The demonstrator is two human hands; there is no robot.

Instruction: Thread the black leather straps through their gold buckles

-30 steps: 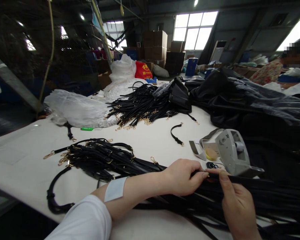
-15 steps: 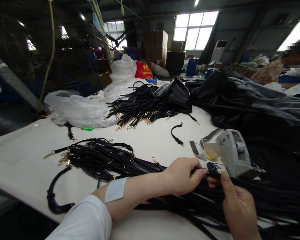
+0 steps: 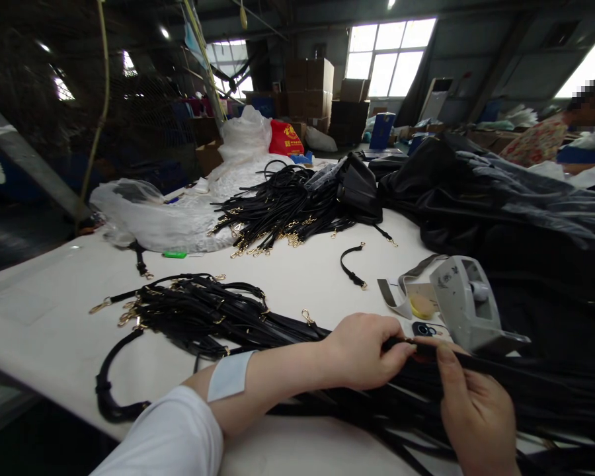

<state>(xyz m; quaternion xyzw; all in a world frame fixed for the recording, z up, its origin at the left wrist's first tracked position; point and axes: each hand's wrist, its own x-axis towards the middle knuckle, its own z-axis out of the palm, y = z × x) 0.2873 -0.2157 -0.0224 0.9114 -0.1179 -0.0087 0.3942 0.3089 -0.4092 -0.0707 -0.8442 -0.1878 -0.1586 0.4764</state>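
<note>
Strap pinched between both hands, above bundle

Your left hand (image 3: 364,347) is closed, thumb against bent forefinger, on one end of a black strap (image 3: 425,349). Your right hand (image 3: 478,403) grips the same strap just beside it, thumb on top, forefinger pointing toward the left fingertips. Strap position: it bridges the narrow gap between the two hands and runs on to the right past your right thumb, where it merges with other dark straps and its far end cannot be made out. A small glint of metal shows at the left fingertips; too small to identify.

Surroundings: a strap bundle (image 3: 198,311) with gold clasps lies on the white table (image 3: 297,284), beyond your left forearm and continuing under it. A phone (image 3: 439,330) lies just beyond the held strap, with a pale grey plastic device (image 3: 443,284) behind it. One short clasped strap (image 3: 350,266) lies apart, beyond your left hand.
</note>
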